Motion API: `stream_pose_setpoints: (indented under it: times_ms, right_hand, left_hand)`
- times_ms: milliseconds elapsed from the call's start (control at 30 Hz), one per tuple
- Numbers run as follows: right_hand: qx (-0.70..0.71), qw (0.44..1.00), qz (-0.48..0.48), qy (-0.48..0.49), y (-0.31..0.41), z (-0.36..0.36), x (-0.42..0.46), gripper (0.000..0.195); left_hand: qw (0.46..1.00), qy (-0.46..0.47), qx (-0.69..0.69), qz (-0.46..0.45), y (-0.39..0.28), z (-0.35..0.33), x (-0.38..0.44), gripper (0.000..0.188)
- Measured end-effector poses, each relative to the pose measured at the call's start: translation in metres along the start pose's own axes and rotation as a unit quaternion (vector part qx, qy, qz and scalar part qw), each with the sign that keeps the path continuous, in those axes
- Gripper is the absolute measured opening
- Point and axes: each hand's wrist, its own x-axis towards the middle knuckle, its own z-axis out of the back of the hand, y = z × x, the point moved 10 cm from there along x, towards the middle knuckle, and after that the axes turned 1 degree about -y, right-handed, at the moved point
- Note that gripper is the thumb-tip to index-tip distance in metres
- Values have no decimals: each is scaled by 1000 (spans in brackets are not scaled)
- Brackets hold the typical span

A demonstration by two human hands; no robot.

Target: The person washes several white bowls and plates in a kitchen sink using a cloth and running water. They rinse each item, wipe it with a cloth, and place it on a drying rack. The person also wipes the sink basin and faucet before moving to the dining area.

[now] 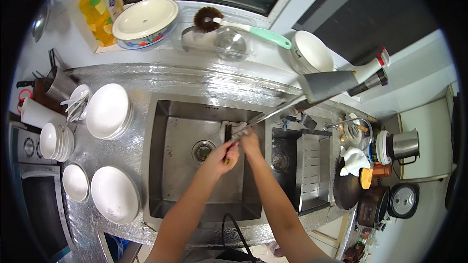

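Over the right part of the large stainless steel sink [182, 186], both hands are close together under the long metal faucet spout [270, 112]. My left hand [222, 157] is closed on a slim item with a yellowish end, perhaps a handle; most of it is hidden by the fingers. My right hand [251, 142] is at a pale cloth [239, 128] beside a dark, narrow piece [228, 131]. Blur hides how its fingers lie and whether they grip the cloth. Left of the hands, the drain [203, 152] shows in the sink floor.
White plates [108, 111] and bowls [55, 140] stand in stacks on the left counter. A smaller sink with a metal drain basket [314, 168] lies right. Behind are a brush [268, 36], a lidded enamel dish [146, 20] and a yellow soap bottle [100, 14].
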Motion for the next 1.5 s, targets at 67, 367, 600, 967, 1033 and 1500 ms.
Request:
stream_pose_setpoints:
  times_ms: [67, 367, 600, 967, 1033, 1500]
  right_hand:
    - [-95, 981, 165, -50, 74, 40, -51, 45]
    - [21, 968, 141, -207, 27, 214, 7, 49]
    - [-105, 962, 132, -216, 77, 205, -59, 47]
    - [321, 893, -187, 253, 25, -1, -127, 31]
    - [253, 930, -143, 225, 39, -3, -137, 23]
    - [-33, 935, 344, 77, 73, -20, -198, 9]
  left_hand:
    - [999, 24, -24, -31, -35, -8, 36, 33]
    - [968, -93, -129, -196, -99, -2, 148, 11]
    - [983, -121, 1, -138, -25, 21, 40, 28]
    - [689, -55, 705, -159, 33, 46, -100, 33]
    - [600, -21, 762, -244, 6, 81, -86, 34]
    - [221, -363, 826, -371, -19, 91, -161, 19]
